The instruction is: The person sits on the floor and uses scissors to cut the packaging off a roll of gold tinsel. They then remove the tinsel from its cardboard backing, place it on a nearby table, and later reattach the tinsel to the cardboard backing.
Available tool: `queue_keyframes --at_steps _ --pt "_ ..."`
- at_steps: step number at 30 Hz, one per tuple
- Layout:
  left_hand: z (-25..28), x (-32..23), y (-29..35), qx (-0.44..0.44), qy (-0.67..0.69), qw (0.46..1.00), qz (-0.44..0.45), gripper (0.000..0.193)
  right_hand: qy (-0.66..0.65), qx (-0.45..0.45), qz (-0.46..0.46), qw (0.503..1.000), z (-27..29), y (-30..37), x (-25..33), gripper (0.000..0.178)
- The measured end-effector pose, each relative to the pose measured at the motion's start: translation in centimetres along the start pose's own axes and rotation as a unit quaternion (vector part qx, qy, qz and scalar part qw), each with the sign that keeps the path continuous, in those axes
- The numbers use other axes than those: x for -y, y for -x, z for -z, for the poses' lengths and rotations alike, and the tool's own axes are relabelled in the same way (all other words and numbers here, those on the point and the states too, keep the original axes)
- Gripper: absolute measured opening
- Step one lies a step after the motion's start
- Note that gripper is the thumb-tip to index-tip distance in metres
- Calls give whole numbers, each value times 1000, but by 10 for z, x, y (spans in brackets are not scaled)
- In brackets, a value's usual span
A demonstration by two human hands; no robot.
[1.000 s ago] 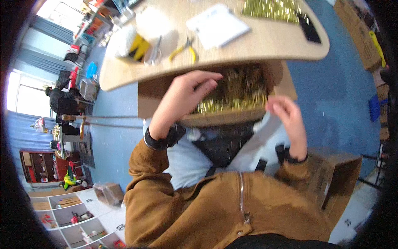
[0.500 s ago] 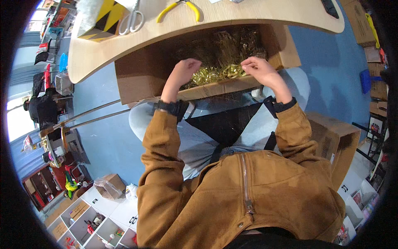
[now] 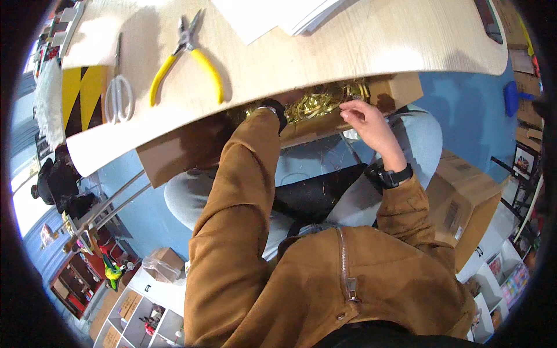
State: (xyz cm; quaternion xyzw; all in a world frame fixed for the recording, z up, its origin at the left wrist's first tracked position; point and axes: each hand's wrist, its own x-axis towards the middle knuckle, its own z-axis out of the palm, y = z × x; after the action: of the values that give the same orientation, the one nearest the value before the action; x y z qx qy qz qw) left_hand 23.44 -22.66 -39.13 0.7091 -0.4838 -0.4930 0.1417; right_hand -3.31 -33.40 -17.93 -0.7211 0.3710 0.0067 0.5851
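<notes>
Your right hand point(image 3: 366, 119) has its grip pinched on a few strands of the gold shredded filling point(image 3: 316, 103), fingertips point(image 3: 346, 108) pressed together at the top of the pile. Your left hand is buried in the same filling under the edge of the bench point(image 3: 360, 46); only the wrist with its dark watch point(image 3: 275, 108) shows, so you cannot tell how that grip stands.

The filling lies in an open cardboard box point(image 3: 191, 148) that rests on your lap, tucked partly beneath the bench. The pile sits at 12 o'clock from your chest, with your right hand at its 3 o'clock side and your left wrist at its 9 o'clock side. The box's far right corner point(image 3: 394, 90) shows just past your right hand at 1 o'clock.

On the bench above, at 11 o'clock from the box, lie yellow-handled pliers point(image 3: 188, 61), jaws pointing away from you. Just beside them at their 9 o'clock lie white-handled scissors point(image 3: 118, 90), blades also pointing away. White sheets of paper point(image 3: 278, 14) lie at 12 o'clock, near the far edge.

Another cardboard box point(image 3: 458, 197) stands on the blue floor point(image 3: 464, 104) at 3 o'clock from your right elbow. Your brown jacket point(image 3: 325, 290) fills the near part of the view.
</notes>
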Motion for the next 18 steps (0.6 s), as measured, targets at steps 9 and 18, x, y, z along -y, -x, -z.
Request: queue_keyframes --at_steps 9,18 --pt "-5 15 21 -5 32 999 -15 37 -20 1 11 1000 1 -5 -2 25" --pt "-5 26 16 36 -84 996 6 41 -50 13 20 998 -16 14 -1 25"
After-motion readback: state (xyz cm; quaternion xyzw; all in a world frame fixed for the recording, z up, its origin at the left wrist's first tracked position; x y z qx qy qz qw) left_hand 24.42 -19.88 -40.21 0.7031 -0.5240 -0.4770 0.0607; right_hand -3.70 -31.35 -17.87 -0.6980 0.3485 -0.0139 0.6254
